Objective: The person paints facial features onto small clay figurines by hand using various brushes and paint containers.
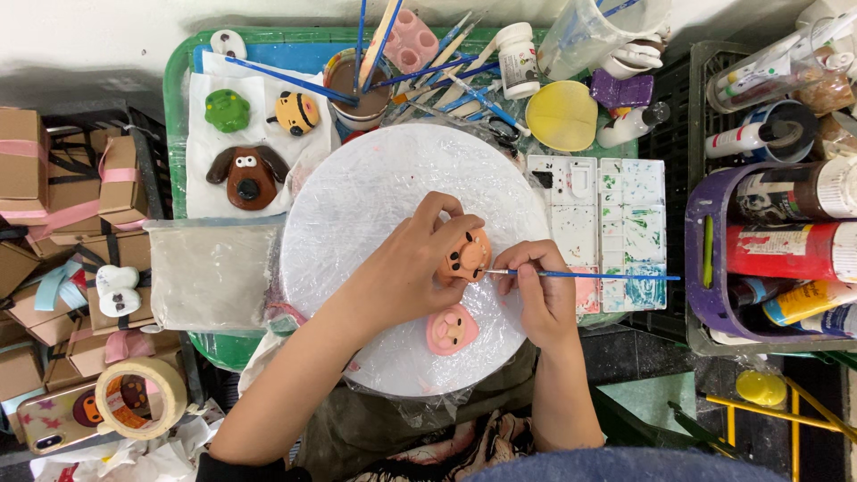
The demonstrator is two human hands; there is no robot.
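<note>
A white round board [375,205] wrapped in clear film fills the middle, and everything else is placed from it. Behind and to its left lies a green tray [174,98]. To its right stands a purple basket [705,268] of paint bottles. Between basket and board sits a white paint palette [625,205] with stained wells.

Over the right half of the board, the left hand [420,259] has its grip clamped around an orange clay animal face [467,256], fingers curled over the top and thumb below, lifting it just clear of the board. The right hand [544,295], at the board's right edge, has its grip pinched on a thin blue paintbrush [607,276]. The handle runs out over the palette and the tip touches the face's right side.

The step in hand looks like painting fine detail on the orange face. The stroke seems to call for a steady tip and a still left hand.

A pink clay face [451,328] lies on the board's near edge, just below the orange one. On paper in the tray, left of the board, rest a brown dog head [248,176], a yellow bee [296,112] and a green frog [227,109].
</note>
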